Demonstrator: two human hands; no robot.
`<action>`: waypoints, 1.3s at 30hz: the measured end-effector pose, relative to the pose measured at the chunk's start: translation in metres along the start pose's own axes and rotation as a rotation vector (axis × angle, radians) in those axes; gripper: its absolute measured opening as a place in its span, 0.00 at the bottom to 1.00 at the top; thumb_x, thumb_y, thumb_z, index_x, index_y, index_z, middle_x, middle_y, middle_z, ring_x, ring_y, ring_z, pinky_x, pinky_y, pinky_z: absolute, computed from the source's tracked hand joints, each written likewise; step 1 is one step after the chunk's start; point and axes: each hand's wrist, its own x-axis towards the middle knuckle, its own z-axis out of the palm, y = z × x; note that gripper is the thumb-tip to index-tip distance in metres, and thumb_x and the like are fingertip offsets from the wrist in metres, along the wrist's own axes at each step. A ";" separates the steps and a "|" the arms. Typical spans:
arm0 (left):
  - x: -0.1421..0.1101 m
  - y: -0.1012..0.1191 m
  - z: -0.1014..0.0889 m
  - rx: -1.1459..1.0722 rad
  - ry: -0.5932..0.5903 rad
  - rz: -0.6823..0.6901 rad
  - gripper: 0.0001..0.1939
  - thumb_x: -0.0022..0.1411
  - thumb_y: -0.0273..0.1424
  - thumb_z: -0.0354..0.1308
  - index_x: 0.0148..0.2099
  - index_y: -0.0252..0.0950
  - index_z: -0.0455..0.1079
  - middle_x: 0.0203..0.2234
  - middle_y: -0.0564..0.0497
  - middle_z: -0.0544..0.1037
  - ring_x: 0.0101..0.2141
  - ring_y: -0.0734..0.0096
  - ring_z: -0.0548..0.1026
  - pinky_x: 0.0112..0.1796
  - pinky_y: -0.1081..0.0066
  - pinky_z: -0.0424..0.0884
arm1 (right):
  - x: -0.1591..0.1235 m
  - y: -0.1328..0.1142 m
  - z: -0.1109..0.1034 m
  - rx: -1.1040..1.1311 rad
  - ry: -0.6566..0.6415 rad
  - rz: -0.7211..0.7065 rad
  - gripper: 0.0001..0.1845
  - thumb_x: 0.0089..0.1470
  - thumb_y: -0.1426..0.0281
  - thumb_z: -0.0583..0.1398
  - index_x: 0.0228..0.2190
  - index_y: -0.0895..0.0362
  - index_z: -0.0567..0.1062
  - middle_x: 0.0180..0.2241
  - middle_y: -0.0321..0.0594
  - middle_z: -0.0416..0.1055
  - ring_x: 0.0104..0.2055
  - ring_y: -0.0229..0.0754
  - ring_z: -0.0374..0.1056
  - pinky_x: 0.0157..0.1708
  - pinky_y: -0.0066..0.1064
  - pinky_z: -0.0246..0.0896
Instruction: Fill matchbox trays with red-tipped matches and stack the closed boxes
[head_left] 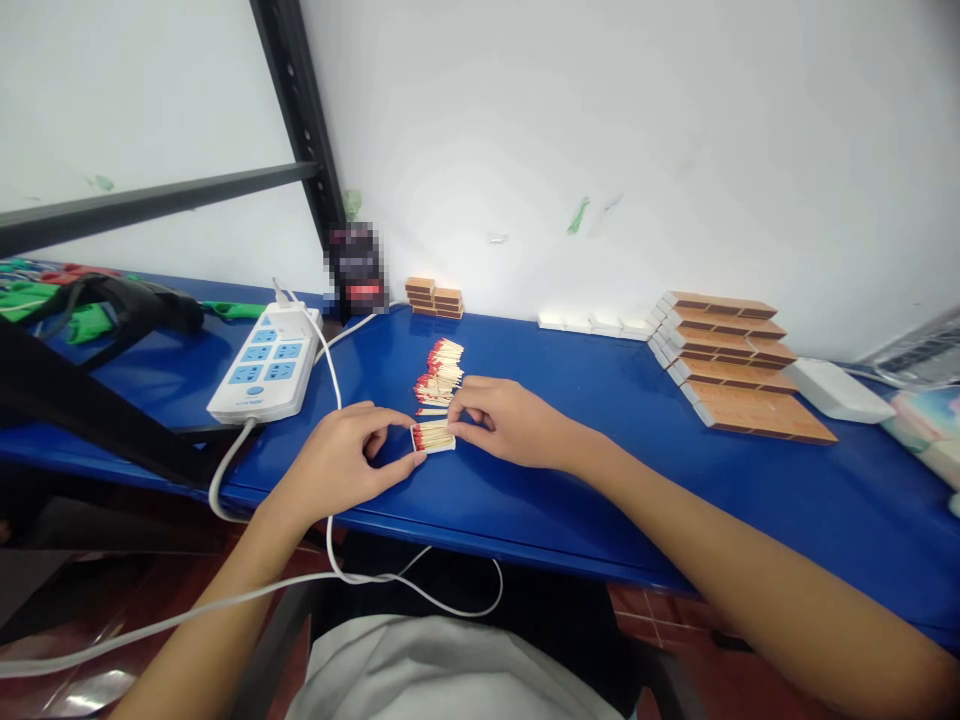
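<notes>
A small white matchbox tray (442,449) filled with red-tipped matches (433,435) lies on the blue table. Thumb and forefinger of my left hand (349,455) grip the tray at its left end, by the match heads. At the tray's right end, the fingertips of my right hand (510,420) are pinched together over the ends of the matches; what lies between them is too small to make out. Just behind the tray spreads a loose pile of matches (442,378), their red heads mostly to the left.
Stacked brown matchbox sleeves (727,375) stand at the right, and a smaller stack of matchboxes (435,298) at the back. White trays (592,325) line the wall. On the left are a power strip (266,362), its white cable (330,370) and a black metal frame (300,110).
</notes>
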 end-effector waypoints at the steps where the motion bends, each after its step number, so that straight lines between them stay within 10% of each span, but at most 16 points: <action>1: 0.000 0.000 0.000 0.000 0.000 0.000 0.16 0.65 0.44 0.68 0.49 0.40 0.81 0.22 0.57 0.68 0.27 0.71 0.68 0.31 0.71 0.65 | 0.000 0.000 0.001 -0.009 0.003 -0.005 0.04 0.65 0.72 0.63 0.35 0.56 0.77 0.32 0.36 0.68 0.34 0.38 0.63 0.36 0.30 0.55; 39: -0.001 0.001 -0.001 -0.024 -0.005 0.055 0.15 0.65 0.43 0.67 0.50 0.40 0.82 0.22 0.57 0.67 0.26 0.72 0.68 0.31 0.70 0.65 | 0.001 -0.007 0.017 -0.011 0.089 0.025 0.05 0.67 0.71 0.61 0.37 0.56 0.77 0.33 0.36 0.70 0.33 0.36 0.62 0.34 0.30 0.54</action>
